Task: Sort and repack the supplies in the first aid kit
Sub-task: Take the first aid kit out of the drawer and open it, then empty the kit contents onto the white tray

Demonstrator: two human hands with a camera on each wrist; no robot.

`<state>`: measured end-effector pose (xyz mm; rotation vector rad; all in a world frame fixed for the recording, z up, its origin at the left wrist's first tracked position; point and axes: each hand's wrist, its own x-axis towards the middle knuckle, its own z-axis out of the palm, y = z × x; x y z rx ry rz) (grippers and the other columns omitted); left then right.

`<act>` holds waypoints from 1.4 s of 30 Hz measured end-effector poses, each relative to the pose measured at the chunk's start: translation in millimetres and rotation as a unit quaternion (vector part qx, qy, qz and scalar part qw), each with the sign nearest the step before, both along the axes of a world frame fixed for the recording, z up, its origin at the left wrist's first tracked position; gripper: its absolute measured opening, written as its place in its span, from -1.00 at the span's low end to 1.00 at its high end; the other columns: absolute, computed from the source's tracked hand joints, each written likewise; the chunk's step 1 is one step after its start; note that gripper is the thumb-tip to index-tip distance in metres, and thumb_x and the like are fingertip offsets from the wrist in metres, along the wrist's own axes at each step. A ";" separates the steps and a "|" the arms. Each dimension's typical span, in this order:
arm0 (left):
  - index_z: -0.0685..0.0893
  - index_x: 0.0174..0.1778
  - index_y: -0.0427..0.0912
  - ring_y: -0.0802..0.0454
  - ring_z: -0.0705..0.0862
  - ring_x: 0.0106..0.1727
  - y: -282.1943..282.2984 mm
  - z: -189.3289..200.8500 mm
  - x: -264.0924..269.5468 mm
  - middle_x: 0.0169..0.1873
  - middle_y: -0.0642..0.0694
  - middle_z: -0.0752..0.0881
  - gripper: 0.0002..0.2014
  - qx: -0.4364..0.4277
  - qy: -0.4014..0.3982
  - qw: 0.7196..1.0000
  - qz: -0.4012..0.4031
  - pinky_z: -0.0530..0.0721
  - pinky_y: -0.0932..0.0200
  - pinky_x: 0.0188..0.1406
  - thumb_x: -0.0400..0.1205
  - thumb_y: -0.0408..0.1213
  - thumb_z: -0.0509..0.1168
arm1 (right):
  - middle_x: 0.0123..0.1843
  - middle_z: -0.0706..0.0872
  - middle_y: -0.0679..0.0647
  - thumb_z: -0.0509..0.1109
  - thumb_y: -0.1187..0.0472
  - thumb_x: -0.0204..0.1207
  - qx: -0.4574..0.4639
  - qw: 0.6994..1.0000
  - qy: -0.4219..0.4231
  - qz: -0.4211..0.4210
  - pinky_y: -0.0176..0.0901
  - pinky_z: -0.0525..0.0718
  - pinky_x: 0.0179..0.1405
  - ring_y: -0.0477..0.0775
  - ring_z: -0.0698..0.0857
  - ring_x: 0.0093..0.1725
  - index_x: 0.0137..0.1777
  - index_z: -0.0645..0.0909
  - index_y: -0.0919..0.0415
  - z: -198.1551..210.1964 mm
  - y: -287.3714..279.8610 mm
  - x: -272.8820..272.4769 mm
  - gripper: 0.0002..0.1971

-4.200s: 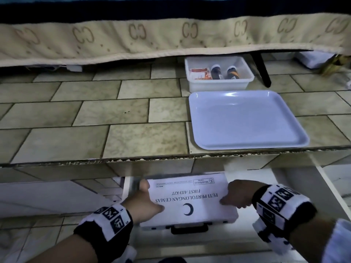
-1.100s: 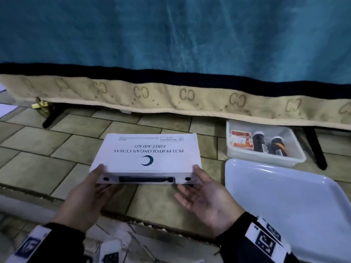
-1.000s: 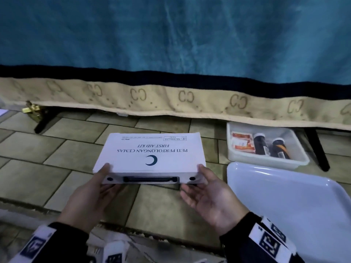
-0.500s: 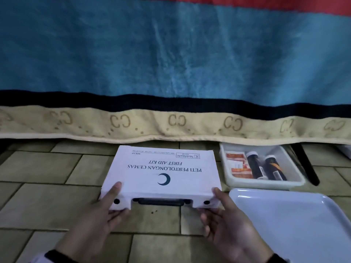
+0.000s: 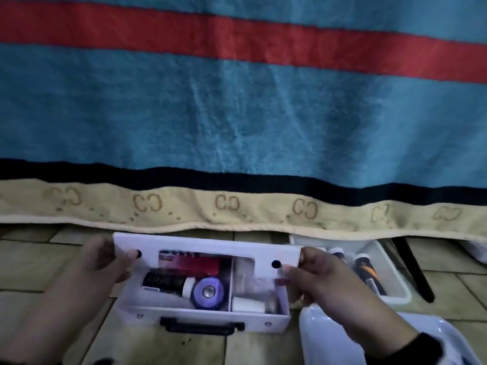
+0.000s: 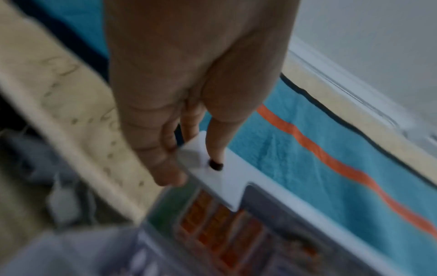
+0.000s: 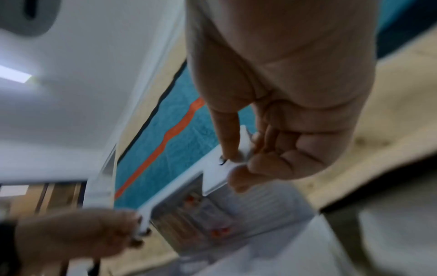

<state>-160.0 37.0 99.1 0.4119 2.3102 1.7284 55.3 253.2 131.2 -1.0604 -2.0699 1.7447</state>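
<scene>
So the first aid kit point(image 5: 203, 316) sits on the tiled floor point(image 5: 31, 270) with its long axis running 9 to 3 o'clock, black carry handle point(image 5: 201, 326) facing 6. Its lid point(image 5: 205, 245) is raised, hinged up toward 12, and both hands have it by the front corners. The left hand point(image 5: 102, 264) pinches the 9 o'clock corner, thumb on top right by the black stud and fingers curled underneath. The right hand point(image 5: 313, 276) does the same at the 3 o'clock corner, thumb beside its stud.

Inside, a divider splits the box. The 9 o'clock compartment has a red carton point(image 5: 189, 264) at the back, a dark bottle with a white cap point(image 5: 168, 281) lying on its side, and a purple roll point(image 5: 208, 292) touching the cap. The 3 o'clock compartment holds whitish bits, too blurry to name.

Room-wise it's tight at 12: the hanging striped blanket point(image 5: 237, 122) has its beige hem just behind the lid. At 3 there's a white tub point(image 5: 395, 293) with two dark bottles, just beside the kit, and a pale tray point(image 5: 311, 327) at roughly 4, its corner near the kit's front edge. The 9 and 6 o'clock sides show bare tile.
</scene>
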 end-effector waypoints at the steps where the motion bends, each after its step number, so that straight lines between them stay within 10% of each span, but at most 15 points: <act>1: 0.62 -0.23 -0.19 -0.03 0.69 -0.25 4.1 4.7 -4.5 -0.30 -0.11 0.75 -0.91 -0.044 0.053 0.998 -0.004 0.65 -0.05 -0.09 0.59 -0.39 0.35 | -0.45 0.71 -0.02 0.47 0.14 0.48 0.117 0.993 -0.024 0.005 -0.20 0.48 -0.39 -0.11 0.59 -0.52 -0.30 0.61 0.11 -0.1 7.0 -4.0 -0.83; 6: 0.61 -0.07 -0.14 -0.04 0.69 -0.08 23.2 25.3 -14.1 -0.15 -0.04 0.73 -0.88 -0.147 0.186 0.971 -0.019 0.52 0.08 -0.17 0.54 -0.34 0.40 | -0.16 0.62 -0.06 0.43 -0.11 0.45 0.448 0.889 -0.092 -0.023 -0.15 0.54 -0.22 0.03 0.66 -0.18 -0.31 0.50 -0.02 8.1 36.3 -32.0 -0.75; 9: 0.54 0.15 -0.15 -0.07 0.70 0.05 22.1 19.6 -23.0 0.02 -0.10 0.74 -0.70 -0.206 0.102 0.972 -0.052 0.56 0.03 0.05 0.54 -0.26 0.42 | -0.22 0.65 -0.06 0.48 -0.04 0.44 0.375 0.924 -0.049 -0.057 -0.18 0.47 -0.26 0.04 0.66 -0.16 -0.11 0.49 0.10 11.4 52.4 -53.0 -0.72; 12: 0.56 -0.10 -0.01 0.07 0.69 -0.12 15.6 10.4 -19.0 -0.09 -0.01 0.74 -0.83 -0.311 0.038 0.944 -0.105 0.58 0.13 -0.16 0.52 -0.18 0.45 | -0.15 0.68 -0.10 0.52 0.00 0.41 0.323 0.944 -0.048 -0.037 -0.18 0.49 -0.27 0.00 0.65 -0.13 0.07 0.38 0.06 14.3 60.4 -69.7 -0.59; 19: 0.53 0.41 -0.02 0.01 0.67 -0.10 6.4 -11.9 -15.5 0.16 0.01 0.70 -0.42 -0.369 0.049 0.922 -0.108 0.52 0.17 -0.10 0.47 -0.43 0.45 | -0.34 0.65 0.00 0.51 -0.17 0.35 0.386 0.913 -0.125 -0.047 -0.16 0.47 -0.31 0.09 0.64 -0.23 -0.28 0.46 0.07 17.0 76.3 -77.1 -0.62; 28: 0.52 0.44 0.05 0.12 0.70 -0.16 15.0 -16.2 -8.1 0.18 0.06 0.70 -0.40 -0.337 0.065 0.933 -0.109 0.51 0.21 -0.18 0.50 -0.48 0.42 | -0.43 0.65 -0.02 0.44 -0.16 0.41 0.397 0.901 -0.170 -0.036 -0.07 0.60 -0.31 0.07 0.64 -0.34 -0.39 0.49 0.06 12.2 75.2 -29.5 -0.65; 34: 0.47 0.48 -0.05 -0.05 0.65 0.16 23.6 -15.7 3.3 0.34 -0.07 0.62 -0.44 -0.341 0.087 0.930 -0.105 0.52 0.14 0.06 0.55 -0.31 0.41 | 0.08 0.61 0.00 0.26 -0.27 0.41 0.440 0.810 -0.352 0.162 -0.11 0.39 0.26 0.03 0.59 0.25 0.13 0.52 -0.10 -9.9 50.2 12.5 -0.62; 42: 0.48 0.14 0.22 0.21 0.58 0.08 59.6 15.8 62.3 0.17 0.19 0.50 -0.70 -0.266 0.245 0.905 -0.226 0.52 0.39 0.02 0.57 -0.16 0.38 | 0.18 0.71 0.14 0.16 0.15 0.56 0.522 0.767 -0.344 0.147 -0.08 0.56 0.09 0.17 0.67 0.21 0.23 0.51 0.16 -37.4 34.0 0.8 -0.72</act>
